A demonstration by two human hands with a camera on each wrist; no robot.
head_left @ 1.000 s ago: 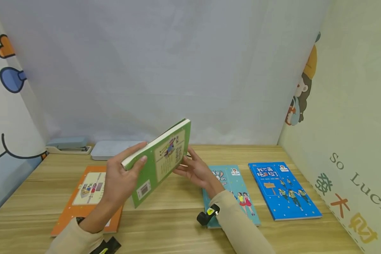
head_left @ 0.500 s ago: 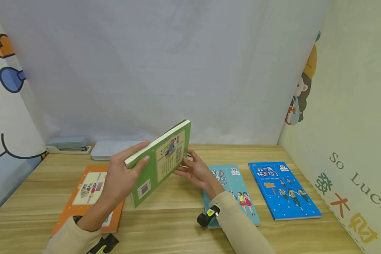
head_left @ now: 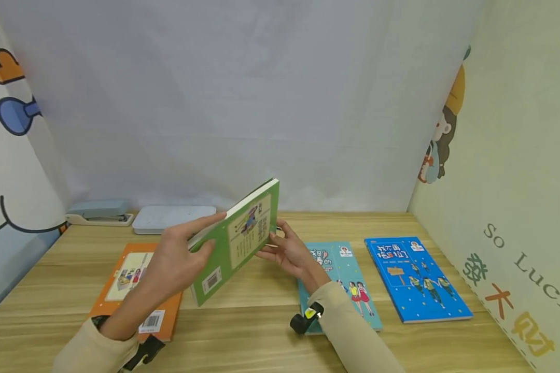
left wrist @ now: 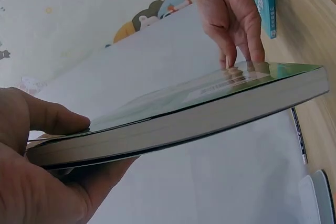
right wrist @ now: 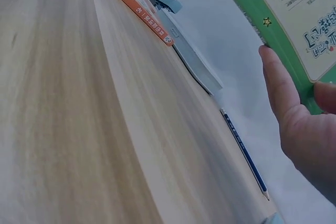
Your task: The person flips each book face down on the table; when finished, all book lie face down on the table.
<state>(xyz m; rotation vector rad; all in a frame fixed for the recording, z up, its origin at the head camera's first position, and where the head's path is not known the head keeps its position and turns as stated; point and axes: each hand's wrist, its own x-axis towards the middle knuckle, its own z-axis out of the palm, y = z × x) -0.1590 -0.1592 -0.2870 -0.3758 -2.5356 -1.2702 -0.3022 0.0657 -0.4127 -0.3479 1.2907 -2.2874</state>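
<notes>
L hand clamps green book by its page edge, thumb on back cover, fingers running along the far side; wrist cam shows same grip w/ thumb on top of the pages. R hand sits at the book's other edge, fingers straight and relaxed, tips touching the cover, not curled round it. In R wrist cam fingers lie flat along the green border. Book is up off the counter, tilted, back cover w/ barcode facing the camera, lower corner near the counter between both hands.

Below L hand: orange book flat on counter, partly under the forearm. Just beside R wrist: teal book, flat; further out to the R, blue book, flat. Beyond L hand by the back wall: stapler and pale flat box. Blue pencil lies beyond R hand, seen in R wrist cam only.

Step, as judged: book lifted and being turned or steadied between both hands, mid-handling. Next move likely needs R hand to take real hold or keep supporting that edge so the book doesn't swing in L hand's one-sided grip.
</notes>
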